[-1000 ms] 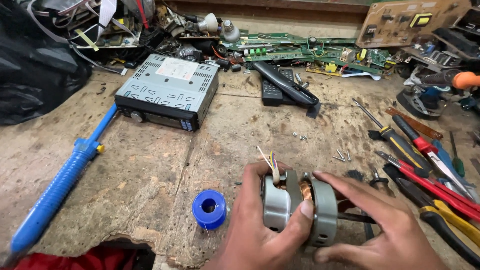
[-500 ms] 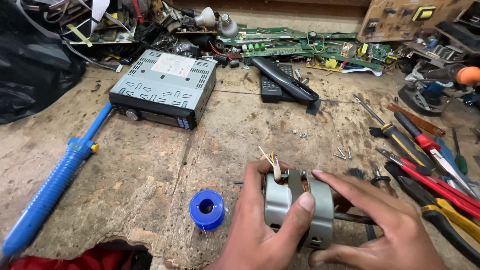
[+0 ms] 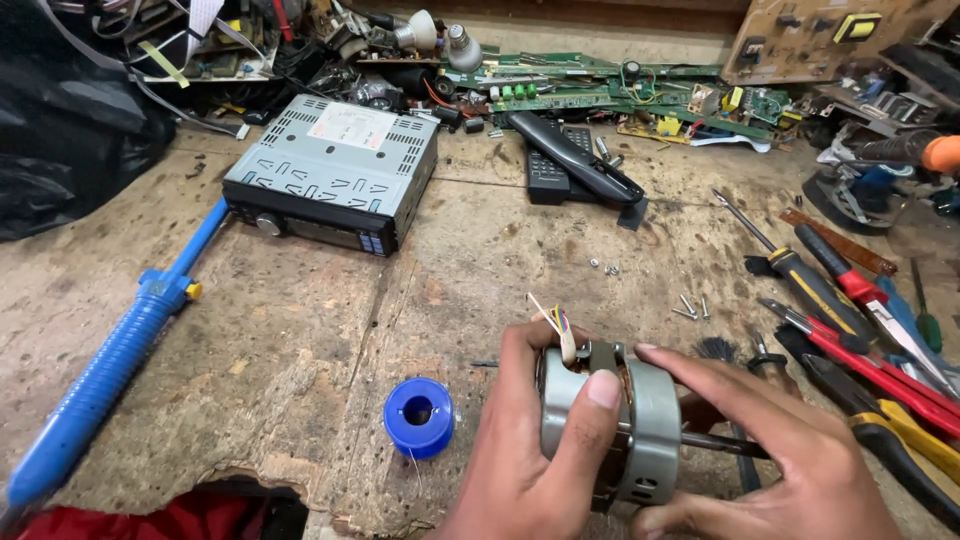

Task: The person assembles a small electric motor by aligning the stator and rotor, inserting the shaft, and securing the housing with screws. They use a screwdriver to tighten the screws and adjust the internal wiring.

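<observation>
Head view: your left hand [image 3: 520,470] grips the motor [image 3: 610,425] from its near side, thumb pressed over the grey casing, while your right hand [image 3: 790,460] cups the far end, fingers curled round it. Keep both grips firm and your fingers off the loose wires [image 3: 560,325] — they look fragile. The motor is a grey metal drum with copper windings showing — held just above the workbench [image 3: 330,330], the blue spool [image 3: 418,415] left of your left fingers.
</observation>
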